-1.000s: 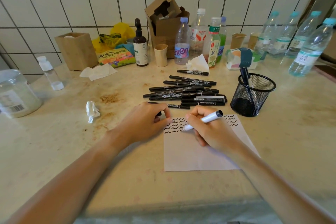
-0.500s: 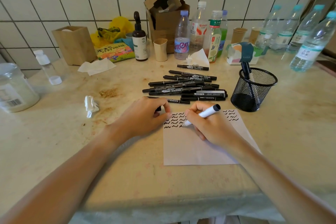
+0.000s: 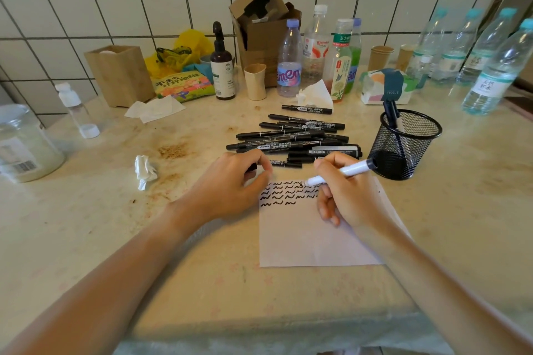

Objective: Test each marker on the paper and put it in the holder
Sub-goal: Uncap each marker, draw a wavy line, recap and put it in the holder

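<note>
A white sheet of paper [image 3: 311, 236] lies on the counter, its top strip filled with rows of black squiggles. My right hand [image 3: 349, 196] grips a white marker [image 3: 343, 171] with a black end, its tip down on the top row of marks. My left hand [image 3: 230, 184] rests at the paper's upper left corner with curled fingers around a small black cap [image 3: 253, 167]. Behind the paper lies a pile of several black markers [image 3: 297, 138]. The black mesh holder [image 3: 403, 144] stands to the right with a couple of markers in it.
Bottles [image 3: 290, 60], a cardboard box [image 3: 262, 29], paper cups and a tissue pack [image 3: 383, 86] line the tiled wall. Water bottles [image 3: 496, 66] stand at the far right. A crumpled tissue [image 3: 145, 171] and a plastic jar [image 3: 23, 144] sit on the left.
My right hand has shifted the marker tip right and up along the top row of squiggles. My left hand has stayed at the paper's corner.
</note>
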